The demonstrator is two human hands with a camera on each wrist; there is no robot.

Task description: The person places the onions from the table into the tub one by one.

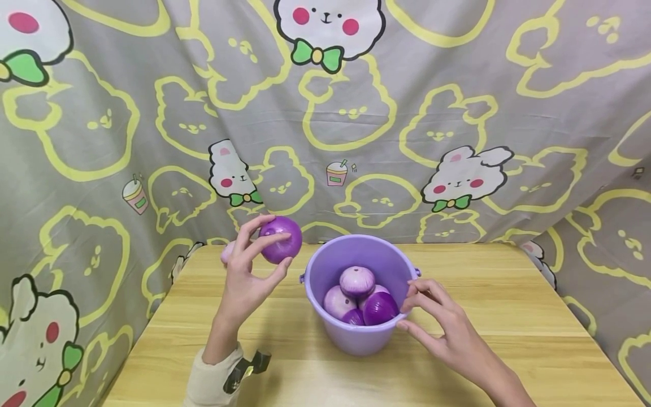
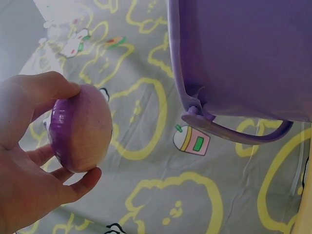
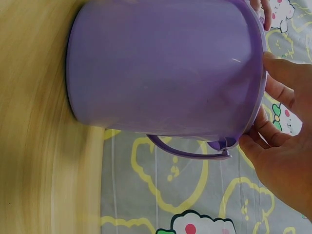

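My left hand (image 1: 247,282) grips a purple onion (image 1: 291,243) between thumb and fingers, held up to the left of the bucket and apart from it. In the left wrist view, that onion (image 2: 87,131) shows a glossy purple side and a paler side. A light purple bucket (image 1: 351,339) stands upright on the table, with several onions (image 1: 357,281) inside, some pale and some deep purple. My right hand (image 1: 452,328) holds the bucket's rim at its right side. In the right wrist view, fingers and thumb meet the rim of the bucket (image 3: 170,68).
Behind my left hand, a pale pinkish onion (image 1: 227,252) lies partly hidden near the table's back left. The wooden table (image 1: 508,316) meets a grey patterned curtain (image 1: 366,124) at the back and sides. The bucket's handle (image 3: 185,152) hangs down on its far side.
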